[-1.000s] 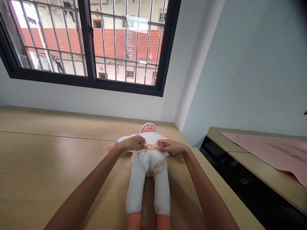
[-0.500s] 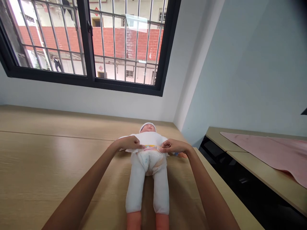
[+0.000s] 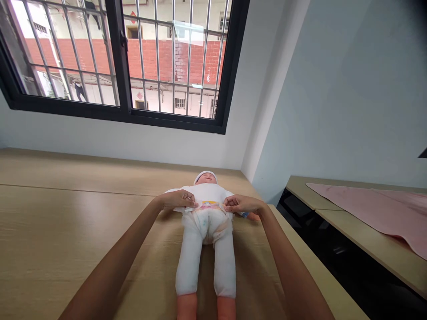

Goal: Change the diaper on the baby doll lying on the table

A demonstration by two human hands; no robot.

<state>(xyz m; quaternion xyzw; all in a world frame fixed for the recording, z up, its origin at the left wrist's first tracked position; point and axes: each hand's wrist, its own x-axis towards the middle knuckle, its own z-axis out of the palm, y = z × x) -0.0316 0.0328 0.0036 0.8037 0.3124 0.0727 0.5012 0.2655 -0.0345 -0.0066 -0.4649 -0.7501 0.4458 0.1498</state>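
A baby doll (image 3: 206,192) in white clothes and a cap lies on its back on the wooden table, its feet towards me. Around its hips is a white diaper (image 3: 208,222) with a coloured band along the front waist. My left hand (image 3: 182,199) is closed in a pinch at the left end of that waistband. At the opposite end, the fingers of my right hand (image 3: 242,203) pinch the diaper's edge. The fingertips partly cover the side tabs, so how they are fastened cannot be made out.
The wooden table (image 3: 83,231) reaches to the wall below a barred window (image 3: 173,120). On the right, past a dark gap, a second table (image 3: 360,235) carries a pink cloth (image 3: 373,209).
My left fingertips have shifted slightly outward, to the left, along the waistband, and more of its coloured band shows. My right hand stays almost in place.
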